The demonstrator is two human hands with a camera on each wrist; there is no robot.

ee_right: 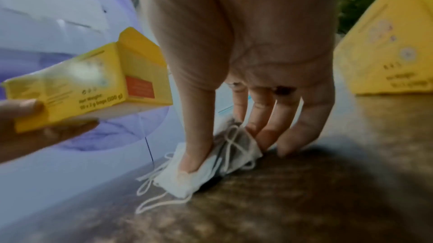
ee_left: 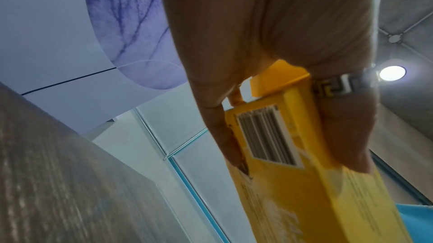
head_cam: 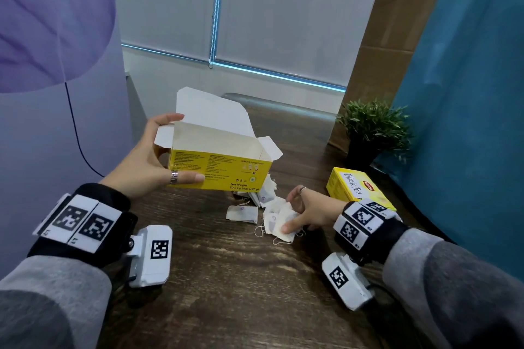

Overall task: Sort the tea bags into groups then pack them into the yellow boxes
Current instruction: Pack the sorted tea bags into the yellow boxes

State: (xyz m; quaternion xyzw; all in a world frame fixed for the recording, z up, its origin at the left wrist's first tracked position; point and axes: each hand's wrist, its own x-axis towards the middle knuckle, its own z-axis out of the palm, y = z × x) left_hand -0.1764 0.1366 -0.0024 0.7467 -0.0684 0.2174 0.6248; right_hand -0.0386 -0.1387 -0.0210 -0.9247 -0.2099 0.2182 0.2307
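Note:
My left hand [head_cam: 158, 159] grips an open yellow tea box [head_cam: 221, 167] by its left end and holds it above the table, lid flap up, nothing visible inside. Its barcoded end [ee_left: 267, 136] sits between my thumb and fingers. My right hand [head_cam: 303, 212] pinches a small stack of white tea bags [head_cam: 283, 224] lying on the wooden table [head_cam: 226, 278], thumb on one side and fingers on the other [ee_right: 211, 156]. More tea bags [head_cam: 243, 212] lie loose beside it, under the raised box. A second yellow box [head_cam: 354, 184], closed and labelled "Black Tea", stands behind my right wrist.
A potted green plant [head_cam: 374, 127] stands at the table's back right, next to a cardboard panel [head_cam: 397, 37] and a blue partition [head_cam: 467, 122]. A lilac wall panel with a dark cable [head_cam: 76, 133] borders the left side.

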